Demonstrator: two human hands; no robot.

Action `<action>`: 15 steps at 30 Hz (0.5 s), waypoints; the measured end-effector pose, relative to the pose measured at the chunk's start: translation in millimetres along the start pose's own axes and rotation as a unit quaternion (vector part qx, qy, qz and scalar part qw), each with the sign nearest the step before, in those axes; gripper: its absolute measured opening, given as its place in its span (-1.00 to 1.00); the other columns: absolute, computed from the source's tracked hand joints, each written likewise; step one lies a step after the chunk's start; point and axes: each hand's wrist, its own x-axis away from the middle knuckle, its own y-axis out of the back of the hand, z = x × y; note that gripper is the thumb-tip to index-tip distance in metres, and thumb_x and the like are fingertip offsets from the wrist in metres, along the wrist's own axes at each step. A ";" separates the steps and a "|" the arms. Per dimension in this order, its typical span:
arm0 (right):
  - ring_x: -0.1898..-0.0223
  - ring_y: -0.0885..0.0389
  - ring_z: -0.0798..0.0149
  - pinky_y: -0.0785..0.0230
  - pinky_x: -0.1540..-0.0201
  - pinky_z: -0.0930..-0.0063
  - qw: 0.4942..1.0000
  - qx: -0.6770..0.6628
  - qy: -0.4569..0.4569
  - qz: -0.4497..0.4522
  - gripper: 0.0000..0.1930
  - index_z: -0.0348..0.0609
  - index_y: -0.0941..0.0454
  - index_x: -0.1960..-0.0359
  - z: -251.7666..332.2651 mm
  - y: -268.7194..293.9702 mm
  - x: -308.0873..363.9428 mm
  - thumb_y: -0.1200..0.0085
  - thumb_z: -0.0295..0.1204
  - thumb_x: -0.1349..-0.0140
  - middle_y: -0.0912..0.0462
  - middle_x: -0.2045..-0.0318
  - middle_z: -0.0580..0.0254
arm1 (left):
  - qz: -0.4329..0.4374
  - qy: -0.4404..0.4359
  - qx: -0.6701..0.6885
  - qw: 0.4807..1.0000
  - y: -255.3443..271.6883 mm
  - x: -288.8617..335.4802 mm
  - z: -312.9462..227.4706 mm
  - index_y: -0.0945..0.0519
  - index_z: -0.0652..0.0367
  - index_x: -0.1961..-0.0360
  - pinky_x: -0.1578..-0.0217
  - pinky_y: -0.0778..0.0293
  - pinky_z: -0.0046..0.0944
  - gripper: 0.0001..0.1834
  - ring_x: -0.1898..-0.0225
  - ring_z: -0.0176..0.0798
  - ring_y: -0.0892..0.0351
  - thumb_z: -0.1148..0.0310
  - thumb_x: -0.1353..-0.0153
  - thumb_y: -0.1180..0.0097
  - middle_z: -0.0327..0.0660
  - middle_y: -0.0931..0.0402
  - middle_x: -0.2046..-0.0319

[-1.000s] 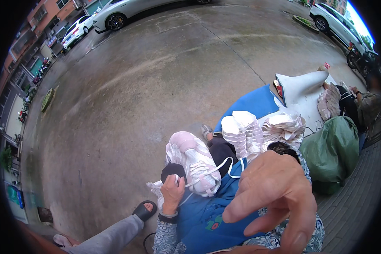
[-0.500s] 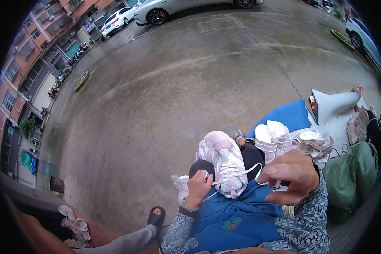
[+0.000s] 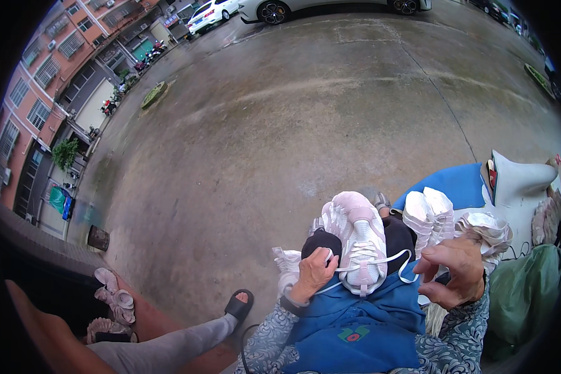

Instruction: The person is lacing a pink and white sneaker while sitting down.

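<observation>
A pink and white sneaker (image 3: 363, 240) rests on my lap, its toe pointing away from me, over dark cloth and a blue apron (image 3: 355, 318). White shoelace (image 3: 396, 255) crosses its upper and stretches out to both sides. At the shoe's left, my left hand (image 3: 315, 275) is closed round one lace end. On the right, my right hand (image 3: 456, 271) is raised with curled fingers, thumb and forefinger a little apart; the other lace loops to its fingertips, where the grip is partly hidden.
Nested pale shoe uppers (image 3: 429, 215) stand beyond my right hand, near a blue sheet (image 3: 449, 185) and a green sack (image 3: 527, 293). Another person's sandalled foot (image 3: 238, 305) is at left. More shoe pieces (image 3: 114, 296) lie at lower left. Cars (image 3: 336, 9) are parked across the concrete yard.
The whole view has shifted, so the lap, shoe and hands appear farther right. My right hand is slightly farther from the shoe, and the lace loop between them is wider.
</observation>
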 end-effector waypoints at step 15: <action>0.62 -0.59 0.29 -0.38 0.56 0.48 0.991 0.028 -0.131 0.024 -0.55 -0.25 -0.57 0.05 -28.6 -24.4 24.7 -0.27 -0.54 0.08 -0.61 0.58 0.17 | -0.006 0.012 0.020 1.000 -4.0 -3.4 4.4 -0.43 0.15 0.55 0.61 -0.33 -0.11 -0.79 0.60 0.01 -0.45 0.40 -0.04 -0.24 -0.14 -0.39 0.59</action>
